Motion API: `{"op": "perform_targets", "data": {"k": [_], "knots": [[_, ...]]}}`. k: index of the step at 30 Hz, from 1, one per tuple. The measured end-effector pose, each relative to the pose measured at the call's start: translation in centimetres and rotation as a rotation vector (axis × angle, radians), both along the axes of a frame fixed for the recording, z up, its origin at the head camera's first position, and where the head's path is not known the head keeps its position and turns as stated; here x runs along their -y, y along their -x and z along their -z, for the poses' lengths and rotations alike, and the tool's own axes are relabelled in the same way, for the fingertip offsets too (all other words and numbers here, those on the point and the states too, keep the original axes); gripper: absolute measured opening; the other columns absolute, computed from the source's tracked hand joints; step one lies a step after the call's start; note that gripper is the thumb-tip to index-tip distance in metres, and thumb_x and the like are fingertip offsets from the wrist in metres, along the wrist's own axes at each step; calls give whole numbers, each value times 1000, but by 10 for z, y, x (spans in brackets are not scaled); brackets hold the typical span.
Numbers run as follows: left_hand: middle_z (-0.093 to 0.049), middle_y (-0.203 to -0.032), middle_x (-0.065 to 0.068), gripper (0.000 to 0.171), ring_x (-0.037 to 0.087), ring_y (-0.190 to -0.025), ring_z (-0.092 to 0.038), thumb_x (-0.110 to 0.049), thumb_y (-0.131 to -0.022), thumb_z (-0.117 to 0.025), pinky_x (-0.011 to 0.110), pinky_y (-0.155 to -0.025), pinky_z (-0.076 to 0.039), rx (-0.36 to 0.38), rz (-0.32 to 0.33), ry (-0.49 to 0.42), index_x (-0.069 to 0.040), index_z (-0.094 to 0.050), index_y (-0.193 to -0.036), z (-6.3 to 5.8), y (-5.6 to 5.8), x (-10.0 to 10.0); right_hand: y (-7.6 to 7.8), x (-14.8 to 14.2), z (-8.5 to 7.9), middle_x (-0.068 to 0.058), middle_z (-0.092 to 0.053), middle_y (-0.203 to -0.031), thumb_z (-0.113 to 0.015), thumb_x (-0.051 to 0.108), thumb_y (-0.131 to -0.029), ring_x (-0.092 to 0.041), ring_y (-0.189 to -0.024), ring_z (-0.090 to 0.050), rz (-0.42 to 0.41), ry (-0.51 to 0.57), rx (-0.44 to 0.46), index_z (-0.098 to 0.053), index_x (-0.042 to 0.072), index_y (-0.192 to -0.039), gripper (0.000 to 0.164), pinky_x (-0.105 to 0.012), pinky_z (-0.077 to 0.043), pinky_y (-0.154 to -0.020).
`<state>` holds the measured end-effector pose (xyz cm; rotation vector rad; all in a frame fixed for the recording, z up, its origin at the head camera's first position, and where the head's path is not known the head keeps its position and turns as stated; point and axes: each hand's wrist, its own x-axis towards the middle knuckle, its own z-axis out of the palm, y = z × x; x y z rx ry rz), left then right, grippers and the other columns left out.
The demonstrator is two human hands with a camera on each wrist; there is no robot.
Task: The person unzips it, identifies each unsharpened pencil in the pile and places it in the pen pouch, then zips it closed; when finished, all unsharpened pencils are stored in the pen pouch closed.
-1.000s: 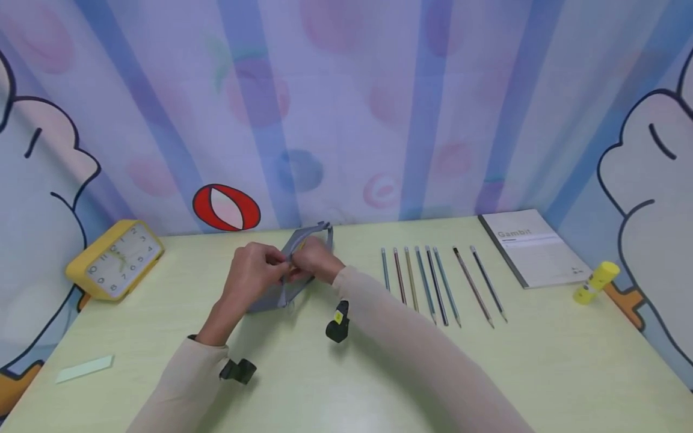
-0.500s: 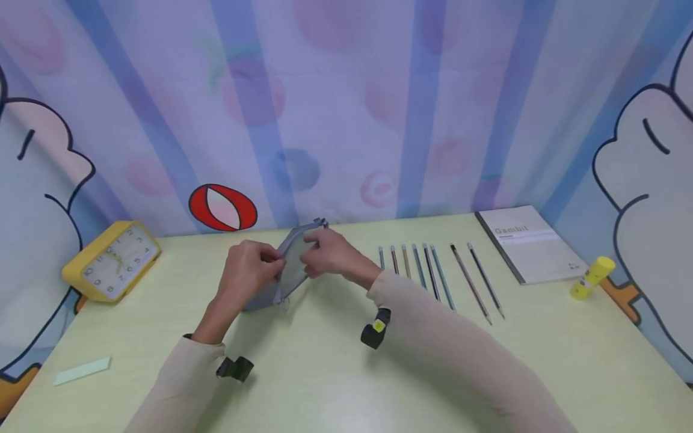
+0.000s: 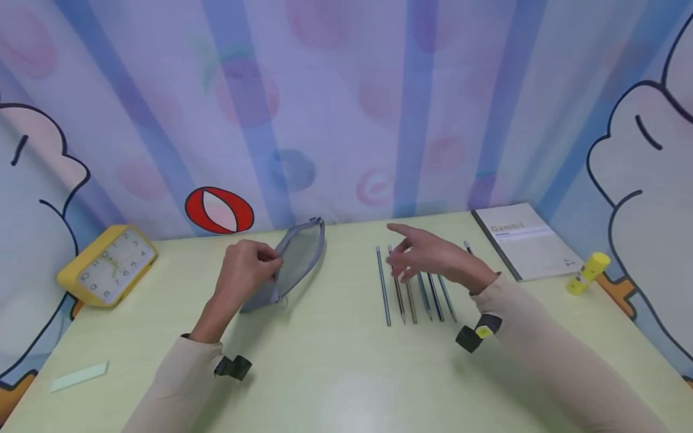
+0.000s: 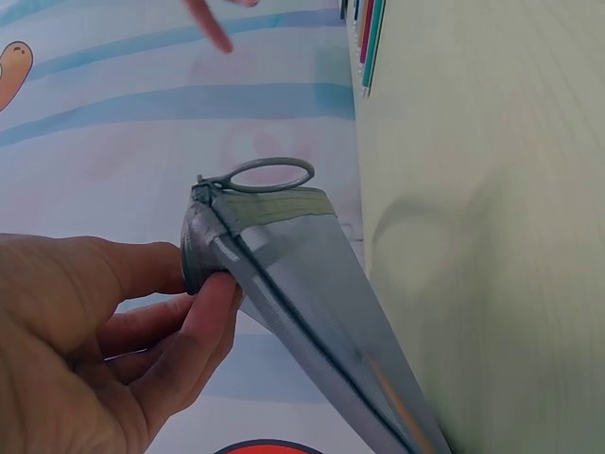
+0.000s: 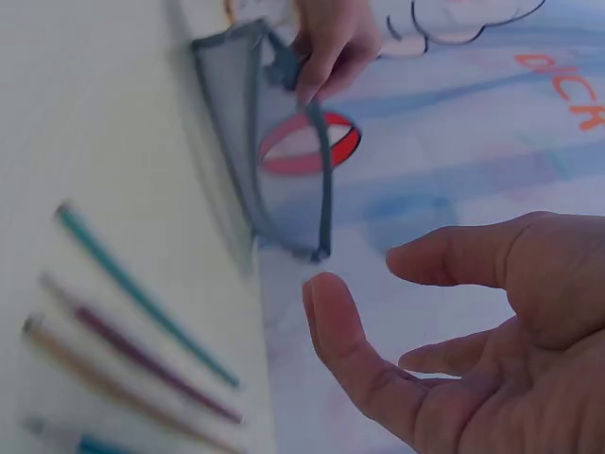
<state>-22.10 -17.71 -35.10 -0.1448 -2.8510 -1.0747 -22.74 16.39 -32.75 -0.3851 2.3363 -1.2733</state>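
Note:
A grey see-through zip pouch (image 3: 303,249) stands gaping on the table at the back, left of centre. My left hand (image 3: 245,267) pinches its near edge between thumb and fingers, beside the zip pull ring (image 4: 274,174) in the left wrist view. Through the mesh there, a thin orange-brown stick shape (image 4: 392,402) shows. My right hand (image 3: 433,257) hovers over the row of pencils with its fingers spread and nothing in them. A blue-green pencil (image 3: 383,288) lies leftmost in that row; several others are partly covered by the hand. In the right wrist view a maroon pencil (image 5: 142,355) lies alongside it.
At left stands a yellow clock (image 3: 110,264), with a pale green strip (image 3: 79,377) lying nearer. A notebook (image 3: 525,240) lies at the back right, beside a yellow cylinder (image 3: 588,273). A patterned curtain (image 3: 346,120) hangs behind the table.
My right hand has come out of the pouch's opening and moved right, over the pencils. My left hand keeps hold of the pouch edge. The head view has shifted slightly.

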Motion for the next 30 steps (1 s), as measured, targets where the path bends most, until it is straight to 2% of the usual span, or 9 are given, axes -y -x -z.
{"op": "perform_targets", "data": {"k": [3,11,14,17,19,24,26,28,30], "knots": [[-77,-89,18,17,16,-63,-73,-12,-92,-71,26,-58,-53,-1,-5,-1,2,-77,-101,0,-1,1,0,-18,11,-24,-56,-122,-55,14,-100,-34,-98,-70,33,-72,2,-4,13,-164,81,-45,-59,-87],[-77,-90,17,19,14,-62,-71,-14,-92,-71,27,-58,-54,-1,-18,8,1,-77,-102,2,0,3,0,-41,28,-26,-59,-124,-58,6,-95,-23,-73,-67,69,-320,-94,-1,4,-162,88,-37,-58,-70],[-77,-90,17,19,14,-61,-71,-14,-91,-72,27,-58,-54,7,-26,5,1,-77,-103,2,1,3,1,-42,34,-16,-60,-97,-57,3,-92,-16,-58,-55,64,-352,-101,-1,4,-162,89,-34,-52,-60],[-77,-91,18,19,14,-61,-71,-14,-91,-72,28,-56,-54,14,-30,3,1,-77,-102,1,0,3,1,-40,39,-2,-50,-70,-55,0,-90,-13,-51,-45,60,-397,-120,-2,3,-162,89,-30,-43,-54],[-77,-91,18,19,14,-62,-71,-14,-92,-71,27,-56,-54,20,-35,3,1,-77,-102,1,0,3,1,-38,41,2,-42,-59,-54,0,-90,-13,-47,-45,61,-437,-131,-2,1,-161,89,-29,-41,-51],[-77,-90,17,18,14,-62,-72,-13,-92,-71,26,-57,-54,17,-36,3,1,-77,-101,1,-1,5,3,-34,44,-5,-54,-61,-52,0,-91,-15,-47,-52,65,-529,-156,-6,-5,-160,83,-27,-44,-50],[-77,-89,18,17,15,-62,-72,-11,-91,-71,27,-56,-54,4,-29,0,1,-77,-100,1,-2,5,4,-33,46,-15,-65,-78,-52,0,-92,-15,-47,-53,60,-546,-171,-11,-8,-158,79,-28,-46,-49],[-77,-89,18,16,16,-62,-73,-10,-91,-71,27,-56,-53,-9,-22,-2,2,-78,-99,1,-2,6,4,-32,48,-23,-68,-94,-51,-1,-91,-15,-46,-53,59,-552,-186,-16,-10,-157,75,-28,-47,-48],[-77,-88,18,15,16,-62,-73,-10,-91,-70,27,-55,-53,-14,-20,-6,2,-78,-99,1,-2,7,4,-32,50,-26,-67,-100,-51,-1,-91,-15,-47,-53,63,-560,-202,-27,-12,-152,67,-28,-47,-48]]}}
